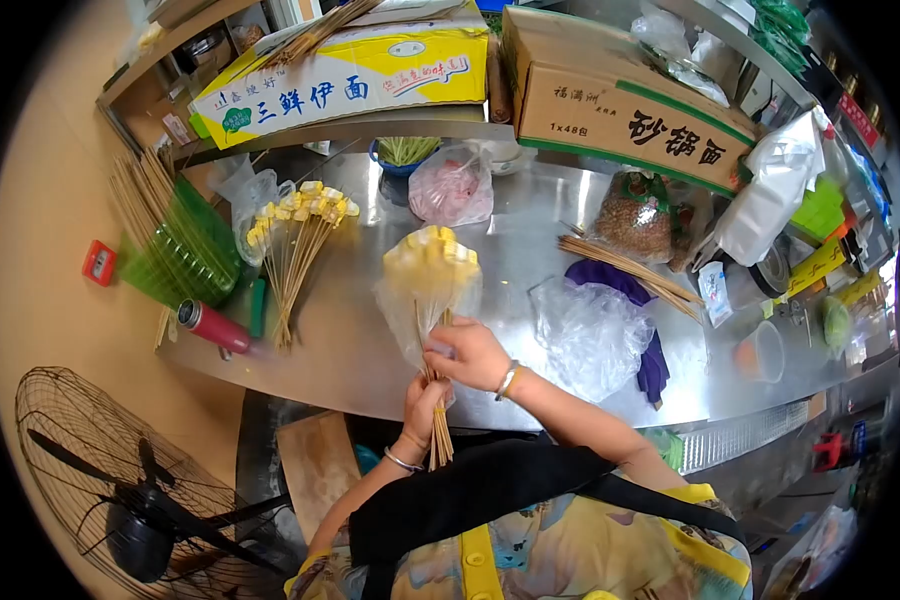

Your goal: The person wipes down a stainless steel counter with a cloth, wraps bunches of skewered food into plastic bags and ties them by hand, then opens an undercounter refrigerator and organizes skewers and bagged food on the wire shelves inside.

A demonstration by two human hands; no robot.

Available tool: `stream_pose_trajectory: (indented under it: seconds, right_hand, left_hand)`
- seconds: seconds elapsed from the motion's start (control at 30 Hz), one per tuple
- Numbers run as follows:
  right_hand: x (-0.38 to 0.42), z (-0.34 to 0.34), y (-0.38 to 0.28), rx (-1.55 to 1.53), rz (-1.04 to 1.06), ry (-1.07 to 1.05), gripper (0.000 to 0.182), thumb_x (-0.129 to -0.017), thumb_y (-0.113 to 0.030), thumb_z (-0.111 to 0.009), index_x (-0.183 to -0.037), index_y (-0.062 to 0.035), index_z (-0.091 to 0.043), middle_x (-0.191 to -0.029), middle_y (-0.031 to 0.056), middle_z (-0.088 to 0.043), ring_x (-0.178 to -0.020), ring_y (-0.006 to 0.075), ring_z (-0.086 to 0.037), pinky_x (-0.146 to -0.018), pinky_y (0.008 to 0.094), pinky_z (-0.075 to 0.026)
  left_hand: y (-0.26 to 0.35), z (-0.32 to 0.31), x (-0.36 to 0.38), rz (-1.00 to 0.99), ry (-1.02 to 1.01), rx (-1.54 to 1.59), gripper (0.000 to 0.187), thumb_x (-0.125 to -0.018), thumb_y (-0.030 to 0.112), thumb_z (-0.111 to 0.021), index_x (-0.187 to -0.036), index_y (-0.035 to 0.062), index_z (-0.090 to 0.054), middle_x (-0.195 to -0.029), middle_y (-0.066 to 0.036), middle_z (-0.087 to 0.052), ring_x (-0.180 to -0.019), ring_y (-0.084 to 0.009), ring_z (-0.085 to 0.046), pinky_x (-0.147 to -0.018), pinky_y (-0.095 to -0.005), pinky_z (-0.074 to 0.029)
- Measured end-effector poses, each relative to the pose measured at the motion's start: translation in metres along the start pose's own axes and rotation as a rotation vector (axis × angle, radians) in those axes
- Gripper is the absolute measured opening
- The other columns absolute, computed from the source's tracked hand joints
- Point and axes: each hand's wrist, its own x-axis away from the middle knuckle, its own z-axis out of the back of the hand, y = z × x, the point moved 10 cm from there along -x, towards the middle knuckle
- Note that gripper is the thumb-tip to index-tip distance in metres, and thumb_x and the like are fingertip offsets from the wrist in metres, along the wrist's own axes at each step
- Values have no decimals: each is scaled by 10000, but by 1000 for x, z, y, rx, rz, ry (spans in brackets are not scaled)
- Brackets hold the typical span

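Upright before me stands a bundle of skewers (440,440) with yellow and white food pieces at the top. A clear plastic bag (400,310) covers the food and the upper sticks. My left hand (425,408) is wrapped round the bare sticks below the bag. Just above it, my right hand (467,353) is closed at the bag's lower end against the sticks; its fingertips are partly hidden. More yellow-topped skewers (300,225) lie fanned out on the steel table (340,375) to the left.
A green basket (185,245) of bare sticks and a red bottle (213,326) are at left. Crumpled plastic bags (590,335) lie on a purple cloth (653,365) at right, near loose sticks (635,270). Cartons (630,120) line the shelf; a fan (135,500) stands lower left.
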Motion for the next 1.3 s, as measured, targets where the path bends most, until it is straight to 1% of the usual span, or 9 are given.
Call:
stream_pose_trajectory:
  seconds: [0.03,0.2,0.37,0.47,0.6,0.73,0.93,1.23,1.3]
  right_hand:
    - [5,-9,-25,315,287,2,90,-785,-160,-584,-755,-77,-569,-620,26,-511,-585,194,-487,-597,310,-401]
    - [29,6,-6,12,-61,-123,131,-788,-110,-562,-899,-59,-609,-710,76,-543,-763,239,-525,-671,322,-424]
    - [35,23,-10,-194,-67,-133,325,-805,-12,-460,-1112,-34,-564,-951,125,-531,-889,238,-534,-793,312,-425]
    - [29,25,5,-439,-98,-123,369,-834,41,-401,-1176,-10,-529,-1055,77,-550,-1016,178,-517,-880,287,-422]
    - [36,2,31,-1093,-538,-270,388,-917,-141,-481,-1275,-6,-419,-1197,72,-514,-1088,148,-503,-935,294,-420]
    - [37,-13,33,-1079,-613,-547,455,-903,-171,-520,-1315,-38,-380,-1191,45,-513,-1082,122,-495,-930,301,-417]
    - [28,-2,23,-1096,-685,-565,390,-887,-81,-499,-1268,-26,-436,-1166,67,-539,-1014,152,-554,-901,309,-447]
    - [29,-28,39,-1018,-601,-742,271,-905,-204,-517,-1111,-30,-549,-1009,51,-583,-952,140,-541,-888,284,-399]
    - [27,-34,14,-1133,-456,-954,295,-913,-231,-503,-1124,-28,-544,-1036,41,-572,-983,135,-523,-894,286,-387]
  left_hand:
    - [-4,0,0,40,10,-74,157,-801,144,-531,-848,-2,-497,-673,-23,-486,-616,-91,-457,-565,-221,-369]
    - [45,5,23,-210,256,-631,305,-795,172,-654,-997,-16,-525,-629,35,-466,-576,-60,-451,-508,-222,-383]
    - [106,-32,30,-414,119,-409,370,-838,60,-538,-1196,-18,-483,-768,-1,-531,-686,-79,-518,-643,-215,-441]
    - [97,-61,18,-145,-180,128,351,-840,-57,-432,-1181,-1,-494,-1018,-88,-573,-884,-140,-580,-851,-264,-465]
    - [75,-44,-4,5,-141,223,209,-850,-5,-505,-1058,-2,-531,-978,-76,-579,-822,-137,-596,-776,-291,-529]
    - [72,-54,-7,78,-171,68,165,-851,35,-544,-1012,4,-533,-966,-73,-583,-813,-128,-598,-772,-280,-530]
    - [97,-53,-15,-129,-261,-87,147,-857,60,-554,-998,23,-538,-931,-72,-598,-808,-127,-597,-760,-267,-510]
    - [67,-56,-8,104,-295,-96,242,-906,112,-490,-1106,-20,-526,-971,-107,-602,-805,-160,-615,-730,-278,-518]
    - [66,-62,-5,174,-352,80,266,-913,123,-481,-1139,-17,-499,-1024,-114,-583,-826,-170,-617,-755,-295,-521]
